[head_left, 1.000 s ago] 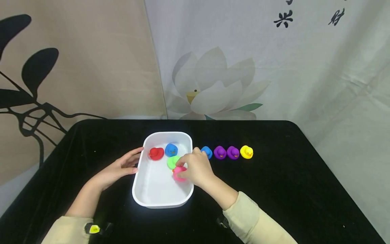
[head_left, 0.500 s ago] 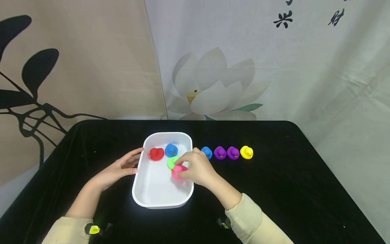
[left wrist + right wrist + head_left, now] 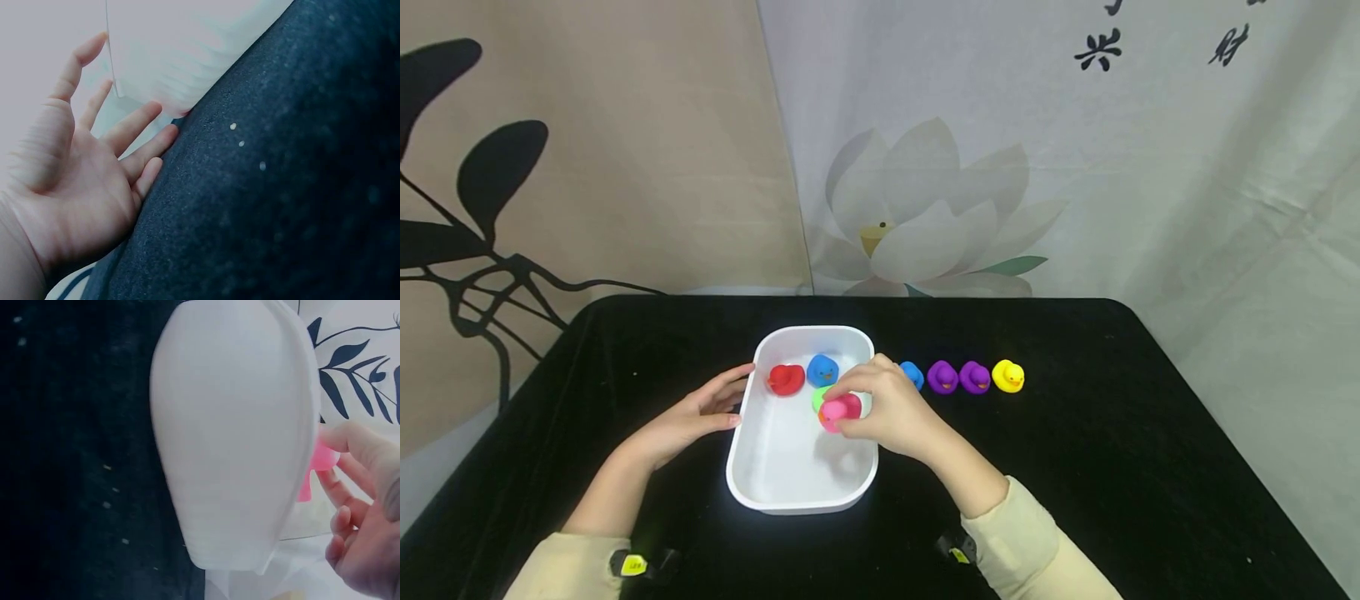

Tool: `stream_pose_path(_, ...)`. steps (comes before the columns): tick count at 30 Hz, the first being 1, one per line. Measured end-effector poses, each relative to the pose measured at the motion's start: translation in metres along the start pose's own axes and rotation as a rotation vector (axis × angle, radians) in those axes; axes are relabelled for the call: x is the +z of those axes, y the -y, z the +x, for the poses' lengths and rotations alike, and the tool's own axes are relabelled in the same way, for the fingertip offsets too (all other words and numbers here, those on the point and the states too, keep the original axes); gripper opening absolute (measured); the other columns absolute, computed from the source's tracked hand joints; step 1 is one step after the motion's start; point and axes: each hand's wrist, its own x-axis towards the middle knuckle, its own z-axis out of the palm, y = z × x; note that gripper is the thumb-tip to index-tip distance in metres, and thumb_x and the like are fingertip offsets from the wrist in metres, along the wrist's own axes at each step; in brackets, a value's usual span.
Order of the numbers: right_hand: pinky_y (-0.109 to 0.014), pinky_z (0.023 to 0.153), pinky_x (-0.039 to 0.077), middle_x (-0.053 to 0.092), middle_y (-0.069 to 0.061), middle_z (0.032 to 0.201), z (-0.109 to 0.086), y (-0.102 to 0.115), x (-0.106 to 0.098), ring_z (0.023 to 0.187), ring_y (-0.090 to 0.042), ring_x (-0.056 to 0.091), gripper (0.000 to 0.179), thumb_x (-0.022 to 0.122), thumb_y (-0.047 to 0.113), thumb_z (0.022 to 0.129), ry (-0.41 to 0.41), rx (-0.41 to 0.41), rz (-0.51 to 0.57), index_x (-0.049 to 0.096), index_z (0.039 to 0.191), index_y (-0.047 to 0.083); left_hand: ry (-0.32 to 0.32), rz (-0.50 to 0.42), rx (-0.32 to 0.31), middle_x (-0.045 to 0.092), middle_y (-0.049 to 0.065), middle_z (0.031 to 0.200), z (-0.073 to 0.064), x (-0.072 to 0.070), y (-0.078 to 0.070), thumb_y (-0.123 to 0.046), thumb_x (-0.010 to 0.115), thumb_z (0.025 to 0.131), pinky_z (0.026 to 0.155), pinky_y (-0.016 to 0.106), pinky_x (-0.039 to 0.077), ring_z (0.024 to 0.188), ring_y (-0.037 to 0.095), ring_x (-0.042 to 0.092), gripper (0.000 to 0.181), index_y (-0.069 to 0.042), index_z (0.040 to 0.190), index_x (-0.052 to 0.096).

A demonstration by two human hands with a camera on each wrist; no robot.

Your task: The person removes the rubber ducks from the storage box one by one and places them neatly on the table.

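My right hand point(image 3: 891, 410) pinches a pink rubber duck point(image 3: 841, 411) between thumb and fingers, raised over the right part of a white tray point(image 3: 767, 471). In the right wrist view the tray's outer wall point(image 3: 231, 437) hides part of the pink duck point(image 3: 325, 457). Inside the tray lie a red duck point(image 3: 786, 380), a blue duck point(image 3: 823, 370) and a green duck point(image 3: 820, 397), the last partly covered by the pink one. Against the tray's left side, my left hand point(image 3: 688, 419) rests with fingers spread and extended; its palm point(image 3: 87, 181) holds nothing.
To the right of the tray stands a row of ducks: a blue one point(image 3: 912, 375) partly behind my right hand, two purple ones point(image 3: 942, 377), and a yellow one point(image 3: 1007, 377). A black cloth point(image 3: 1075, 467) covers the table, with a printed curtain point(image 3: 1210, 208) behind.
My right hand has lifted the pink duck off the tray floor and shifted it slightly away from me and left, over the green duck. The left hand has stayed in place.
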Motion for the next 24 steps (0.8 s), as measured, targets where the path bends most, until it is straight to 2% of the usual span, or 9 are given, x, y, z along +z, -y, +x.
stream_pose_path(3, -0.026, 0.064, 0.052, 0.067, 0.009, 0.104, 0.0, 0.002, -0.006, 0.094, -0.01, 0.046, 0.031, 0.083, 0.014, 0.074, 0.004, -0.006, 0.04, 0.074, 0.103, 0.017, -0.002, 0.004, -0.002, 0.028, 0.02, 0.151, 0.0, 0.0, 0.001, -0.016, 0.064, 0.089, 0.093, 0.054, 0.044, 0.133, 0.047, 0.03, 0.073, -0.014, 0.15, 0.024)
stream_pose_path(7, -0.027, 0.063, 0.052, 0.066, 0.01, 0.104, 0.0, 0.004, -0.013, 0.094, -0.018, 0.048, 0.031, 0.082, 0.01, 0.074, 0.006, -0.029, 0.056, 0.075, 0.103, 0.017, -0.003, 0.008, 0.001, 0.028, 0.019, 0.151, 0.0, 0.0, 0.002, -0.015, 0.064, 0.089, 0.093, 0.053, 0.045, 0.133, 0.047, 0.031, 0.072, -0.014, 0.15, 0.024)
stream_pose_path(10, -0.029, 0.063, 0.052, 0.067, 0.009, 0.104, 0.0, 0.003, -0.018, 0.094, -0.018, 0.049, 0.032, 0.082, 0.009, 0.073, 0.011, -0.063, 0.043, 0.074, 0.103, 0.016, -0.001, 0.007, 0.01, 0.029, 0.02, 0.151, 0.0, 0.0, 0.002, -0.013, 0.063, 0.089, 0.093, 0.053, 0.045, 0.132, 0.047, 0.031, 0.072, -0.014, 0.15, 0.025)
stream_pose_path(14, -0.028, 0.066, 0.053, 0.066, 0.007, 0.105, -0.001, 0.002, -0.025, 0.095, -0.011, 0.047, 0.033, 0.08, 0.006, 0.074, 0.023, -0.086, 0.035, 0.074, 0.104, 0.014, 0.002, 0.003, 0.019, 0.03, 0.02, 0.15, 0.001, -0.001, 0.002, -0.011, 0.062, 0.089, 0.092, 0.052, 0.045, 0.132, 0.047, 0.032, 0.071, -0.013, 0.15, 0.025)
stream_pose_path(24, -0.03, 0.069, 0.054, 0.064, 0.008, 0.108, -0.007, -0.004, -0.045, 0.097, -0.014, 0.048, 0.03, 0.078, 0.004, 0.076, 0.032, -0.048, 0.075, 0.074, 0.104, 0.014, 0.003, 0.01, 0.029, 0.032, 0.019, 0.149, 0.001, -0.001, 0.004, -0.012, 0.063, 0.089, 0.092, 0.052, 0.046, 0.131, 0.046, 0.034, 0.072, -0.014, 0.15, 0.025)
